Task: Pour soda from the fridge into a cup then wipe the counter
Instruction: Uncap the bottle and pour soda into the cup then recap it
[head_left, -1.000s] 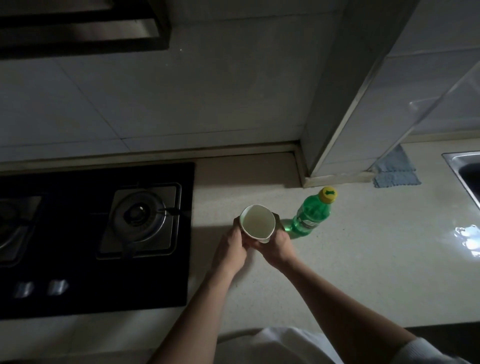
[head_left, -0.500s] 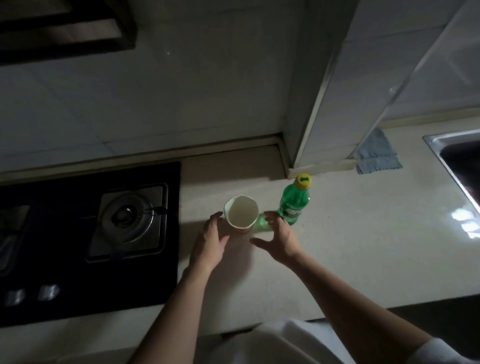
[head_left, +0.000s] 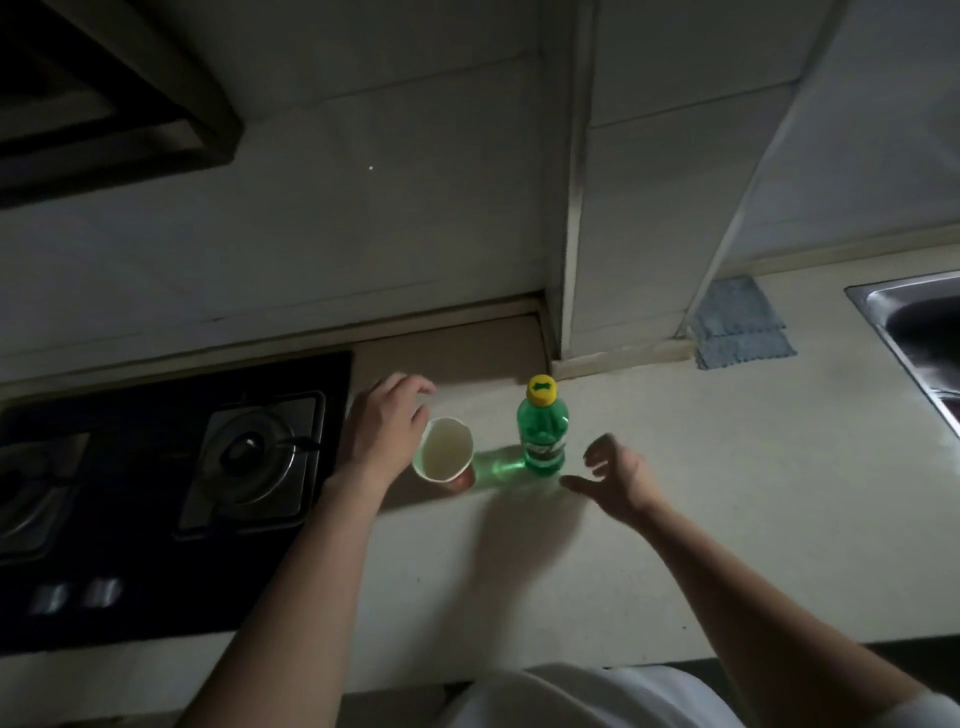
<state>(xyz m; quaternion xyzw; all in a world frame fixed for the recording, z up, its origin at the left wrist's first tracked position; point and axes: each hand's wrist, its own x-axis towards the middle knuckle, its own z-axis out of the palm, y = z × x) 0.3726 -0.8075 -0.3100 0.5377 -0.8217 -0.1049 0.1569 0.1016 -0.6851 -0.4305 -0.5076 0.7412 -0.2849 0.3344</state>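
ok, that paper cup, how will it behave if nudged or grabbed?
Cup looks empty, so it is probably very light and slides easily. The thin paper wall likely buckles under a firm squeeze. Base looks narrower than rim, so it may tip.

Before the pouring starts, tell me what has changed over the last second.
Both hands let go of the paper cup, now standing on the counter. The left hand lies open at its left side; contact unclear. The right hand moved right, open, beside the green soda bottle without gripping it. Unchanged: bottle upright, yellow cap on; blue cloth in place.
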